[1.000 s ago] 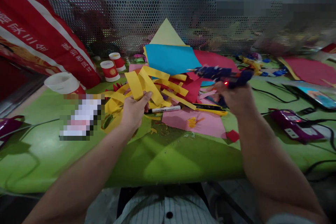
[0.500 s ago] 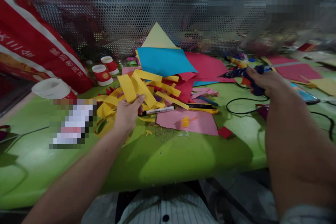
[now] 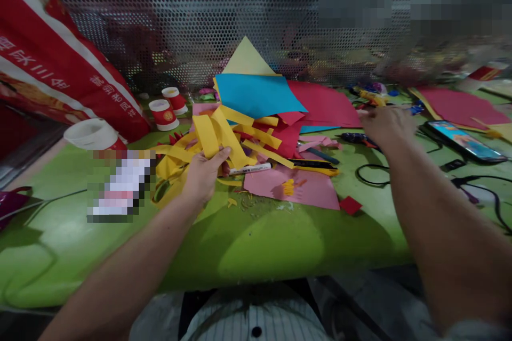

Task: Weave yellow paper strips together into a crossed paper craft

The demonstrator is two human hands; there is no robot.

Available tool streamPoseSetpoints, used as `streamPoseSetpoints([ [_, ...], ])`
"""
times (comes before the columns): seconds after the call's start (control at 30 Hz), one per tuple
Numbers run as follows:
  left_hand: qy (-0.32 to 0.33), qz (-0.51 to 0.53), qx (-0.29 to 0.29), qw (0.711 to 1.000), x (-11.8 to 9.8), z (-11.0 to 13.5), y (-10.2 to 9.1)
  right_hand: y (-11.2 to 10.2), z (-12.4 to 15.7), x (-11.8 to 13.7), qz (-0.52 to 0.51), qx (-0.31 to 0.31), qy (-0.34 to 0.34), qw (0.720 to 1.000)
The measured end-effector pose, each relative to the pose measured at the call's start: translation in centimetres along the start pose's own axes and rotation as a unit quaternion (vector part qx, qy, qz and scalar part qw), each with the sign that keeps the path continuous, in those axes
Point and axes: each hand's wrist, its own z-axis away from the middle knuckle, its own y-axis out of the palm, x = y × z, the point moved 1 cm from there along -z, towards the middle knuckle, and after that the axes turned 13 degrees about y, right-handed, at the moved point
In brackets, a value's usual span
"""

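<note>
My left hand point(image 3: 208, 170) is closed on a looped yellow paper strip point(image 3: 206, 136), thumb on top. More yellow strips point(image 3: 176, 168) lie heaped around it, and a white marker point(image 3: 256, 169) is just right of its fingers. My right hand point(image 3: 388, 125) reaches over the table beside the right edge of the red paper sheets point(image 3: 324, 104), with a finger stretched out to the left. Its other fingers are mostly hidden behind the hand. The dark blue glue gun point(image 3: 356, 139) lies partly under this hand, out of its grip.
A blue sheet point(image 3: 260, 96) tops the stacked paper. Pink paper point(image 3: 296, 189) and a yellow-edged cutter point(image 3: 320, 168) lie in front. Paper cups point(image 3: 164, 116) and a red bag point(image 3: 76, 58) stand left. Right are a phone point(image 3: 466, 141) and black cable point(image 3: 370, 175). Perforated metal point(image 3: 200, 21) closes the back.
My right hand has let go of the glue gun, now lying on the table, and moved slightly left. My left hand keeps the yellow strip. The view has shifted a little.
</note>
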Motion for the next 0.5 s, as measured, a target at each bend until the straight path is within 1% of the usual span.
streamPoseSetpoints([
  [0.03,-0.007,0.002,0.006,1.0,-0.1,0.1,0.1,-0.3,1.7,1.6,-0.051,0.045,-0.027,0.997],
  [0.07,-0.013,0.005,0.011,1.0,-0.2,0.3,0.2,-0.6,3.6,3.3,-0.119,0.108,-0.063,0.985],
  [0.1,-0.019,0.01,0.015,1.0,-0.4,0.4,0.3,-0.7,5.8,5.0,-0.203,0.188,-0.122,0.953],
  [0.13,-0.021,0.014,0.018,1.0,-0.5,0.6,0.4,-0.8,7.9,6.5,-0.269,0.256,-0.161,0.914],
  [0.17,-0.02,0.018,0.02,0.999,-0.5,0.7,0.5,-0.8,9.8,7.8,-0.312,0.318,-0.181,0.877],
  [0.23,-0.02,0.024,0.027,0.999,-0.5,0.9,0.6,-0.5,13.0,9.8,-0.372,0.431,-0.18,0.802],
  [0.27,-0.02,0.025,0.034,0.999,-0.5,1.0,0.6,-0.2,14.0,10.4,-0.39,0.468,-0.167,0.775],
  [0.3,-0.023,0.026,0.041,0.999,-0.3,1.1,0.6,0.0,14.7,10.8,-0.412,0.488,-0.155,0.754],
  [0.37,-0.029,0.025,0.053,0.998,-0.1,1.1,0.7,0.7,15.3,11.1,-0.429,0.516,-0.143,0.727],
  [0.5,-0.032,0.011,0.058,0.998,0.1,1.2,0.9,2.0,15.1,10.7,-0.459,0.526,-0.133,0.703],
])
